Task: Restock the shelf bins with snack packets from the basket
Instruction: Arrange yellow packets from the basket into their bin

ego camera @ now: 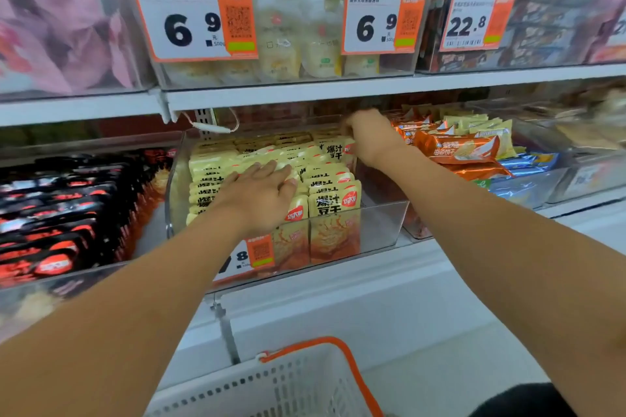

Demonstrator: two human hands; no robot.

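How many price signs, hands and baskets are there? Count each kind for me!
Price signs: 4 (6.9 sign, second 6.9 sign, 22.8 sign, part-hidden sign on the yellow packets' bin)
Hands: 2 (left hand, right hand)
Baskets: 1 (basket)
Total: 7
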